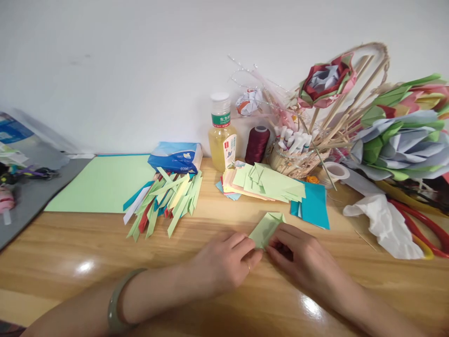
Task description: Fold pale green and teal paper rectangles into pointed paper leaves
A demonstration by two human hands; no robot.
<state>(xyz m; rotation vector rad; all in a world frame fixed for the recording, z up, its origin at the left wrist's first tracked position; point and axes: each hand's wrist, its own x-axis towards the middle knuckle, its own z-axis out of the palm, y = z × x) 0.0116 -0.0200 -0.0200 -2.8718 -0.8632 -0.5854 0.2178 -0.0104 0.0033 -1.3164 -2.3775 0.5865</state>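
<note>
A light green piece of paper [265, 228] lies on the wooden table before me, with a folded flap showing at its far end. My left hand [233, 257] grips its near left edge, fingers curled and pressed together. On the near right side, my right hand [298, 248] pinches the same paper between thumb and fingers. The paper's nearest end is partly covered by my fingers. Just beyond it sits a pile of cut paper [277, 182], green on top with pink, yellow and blue below.
Folded paper strips [175, 201] lie left, by a tissue pack [175, 157] and large green sheets [101, 185]. Behind stand a bottle [221, 135], maroon thread [257, 144] and a basket [294, 161]. Teal paper [314, 206], red-handled scissors [430, 229] and paper flowers [410, 135] occupy the right.
</note>
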